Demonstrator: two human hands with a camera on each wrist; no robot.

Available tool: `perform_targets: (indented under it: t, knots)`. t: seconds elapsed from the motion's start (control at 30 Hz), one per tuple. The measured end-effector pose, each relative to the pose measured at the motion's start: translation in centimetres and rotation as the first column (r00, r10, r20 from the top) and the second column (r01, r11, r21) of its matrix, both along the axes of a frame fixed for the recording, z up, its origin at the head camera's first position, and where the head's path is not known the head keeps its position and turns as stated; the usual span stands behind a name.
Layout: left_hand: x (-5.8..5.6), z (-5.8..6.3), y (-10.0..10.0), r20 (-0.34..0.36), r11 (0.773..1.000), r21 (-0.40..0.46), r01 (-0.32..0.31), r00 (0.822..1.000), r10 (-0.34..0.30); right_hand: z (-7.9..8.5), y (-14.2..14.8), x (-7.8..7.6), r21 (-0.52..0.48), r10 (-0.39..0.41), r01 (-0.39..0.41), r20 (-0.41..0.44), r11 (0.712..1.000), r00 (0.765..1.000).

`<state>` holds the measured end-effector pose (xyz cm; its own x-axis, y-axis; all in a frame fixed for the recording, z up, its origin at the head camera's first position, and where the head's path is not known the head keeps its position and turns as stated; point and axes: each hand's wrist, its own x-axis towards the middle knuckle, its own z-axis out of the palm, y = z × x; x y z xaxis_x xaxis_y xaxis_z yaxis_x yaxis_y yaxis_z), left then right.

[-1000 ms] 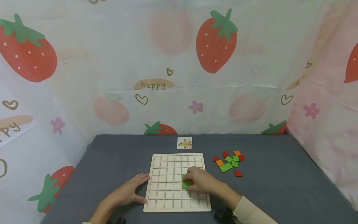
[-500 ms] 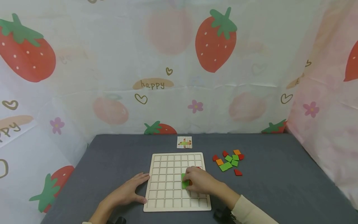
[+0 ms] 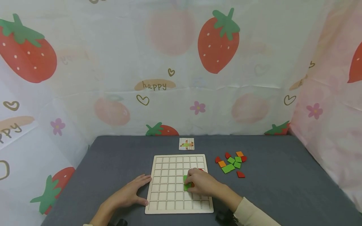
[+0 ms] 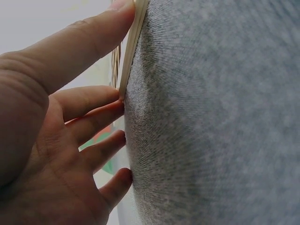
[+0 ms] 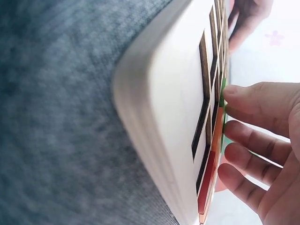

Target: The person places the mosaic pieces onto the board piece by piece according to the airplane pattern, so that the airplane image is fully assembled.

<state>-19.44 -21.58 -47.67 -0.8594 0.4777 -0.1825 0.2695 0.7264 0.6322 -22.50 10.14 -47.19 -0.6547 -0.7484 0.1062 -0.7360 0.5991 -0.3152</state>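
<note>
A pale gridded wooden board (image 3: 167,196) lies flat on the dark tabletop. My left hand (image 3: 130,192) rests at its left side, with thumb and fingers spread along the edge; in the left wrist view the thumb (image 4: 89,44) touches the rim. Over the board's right half, my right hand (image 3: 205,182) touches a green tile (image 3: 185,185) lying in the grid. Its thumb tip (image 5: 233,92) meets the green in the right wrist view, the other fingers fairly straight. An orange tile (image 5: 217,133) and a red tile (image 5: 206,183) lie beside it, partly hidden under the hand in the head view.
Right of the board lie several loose tiles, among them a wide green tile (image 3: 228,169), an orange tile (image 3: 239,154) and a red tile (image 3: 241,174). Behind the board is a small pattern card (image 3: 186,144). A strawberry-print curtain (image 3: 169,113) stands at the back.
My right hand has shifted very slightly, so a bit of red tile now shows above its knuckles. The left hand, board and loose tiles stay in place.
</note>
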Motion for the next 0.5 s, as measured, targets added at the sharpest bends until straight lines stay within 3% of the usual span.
perform_targets:
  t: [0.5]
  knots:
    - [-0.17,-0.11,-0.15,0.004,1.000,-0.005,0.002,1.000,-0.002,0.07,0.76,-0.96,-0.044,-0.030,0.031,0.017,0.999,0.999]
